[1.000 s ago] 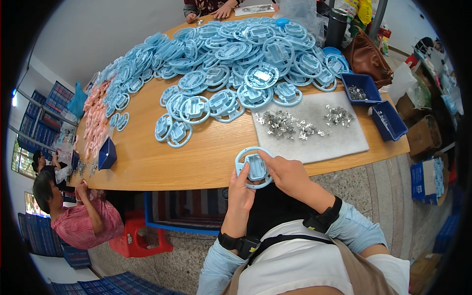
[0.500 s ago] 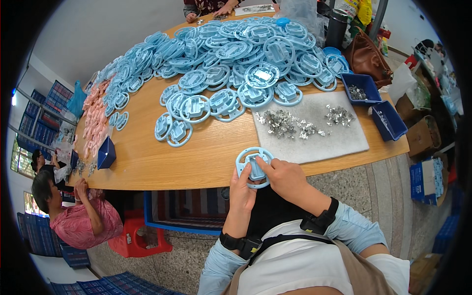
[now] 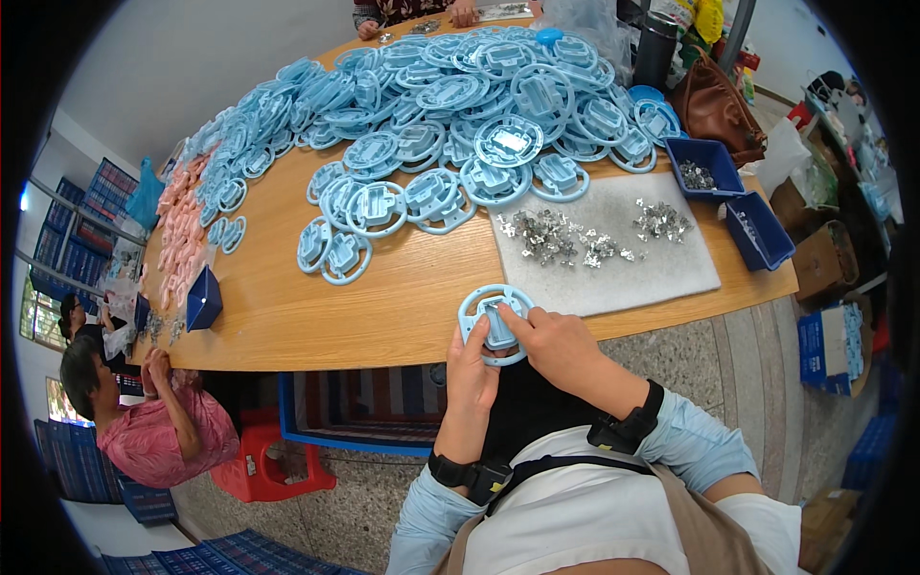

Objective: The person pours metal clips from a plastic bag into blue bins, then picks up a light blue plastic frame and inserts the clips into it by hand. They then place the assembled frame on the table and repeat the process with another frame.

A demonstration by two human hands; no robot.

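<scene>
A light blue plastic ring-shaped part, like a toy steering wheel (image 3: 495,289), is held just off the table's front edge. My left hand (image 3: 470,376) grips its lower left rim, thumb on top. My right hand (image 3: 554,343) has curled fingers, with the index fingertip pressed into the boxy recess at the part's middle. Whatever lies under that fingertip is too small to make out. Beyond my hands, small silvery metal clips (image 3: 546,237) lie in loose piles on a pale grey board (image 3: 613,292).
A large heap of blue ring parts (image 3: 450,93) covers the table's far side, with pink parts (image 3: 182,230) at left. Blue bins (image 3: 759,235) stand at right, near a brown bag (image 3: 719,110) and a dark flask (image 3: 655,53). Other people sit left and far.
Both hands keep nearly the same hold, the right index finger still at the recess. The far person's hand has shifted slightly to the right.
</scene>
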